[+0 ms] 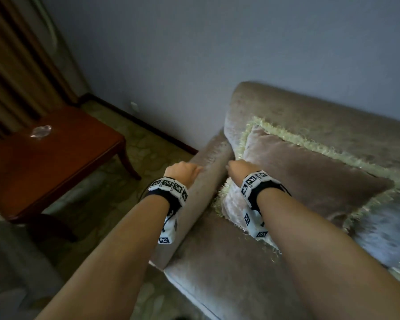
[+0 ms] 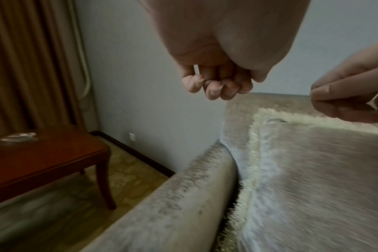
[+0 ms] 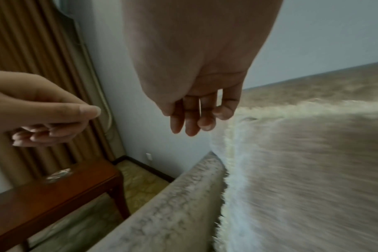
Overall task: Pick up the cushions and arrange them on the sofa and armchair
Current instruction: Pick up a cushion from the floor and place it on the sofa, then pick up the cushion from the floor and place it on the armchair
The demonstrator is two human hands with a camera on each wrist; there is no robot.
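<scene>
A beige velvet cushion (image 1: 310,181) with a pale fringe leans against the sofa's backrest (image 1: 310,107), tucked into the corner by the armrest (image 1: 208,181). My left hand (image 1: 185,169) hovers over the armrest with its fingers curled into a loose fist (image 2: 216,87), holding nothing. My right hand (image 1: 238,168) is just above the cushion's left edge (image 3: 233,153). Its fingers (image 3: 192,119) hang relaxed and empty. The two hands are a short gap apart. A second fringed, paler fabric (image 1: 379,232) shows blurred at the right edge.
A dark red wooden side table (image 1: 44,162) with a glass dish (image 1: 41,131) stands left of the sofa, before brown curtains (image 1: 14,77). Patterned carpet (image 1: 148,144) lies between table and sofa. The grey wall runs behind. A grey upholstered shape (image 1: 9,262) fills the lower left.
</scene>
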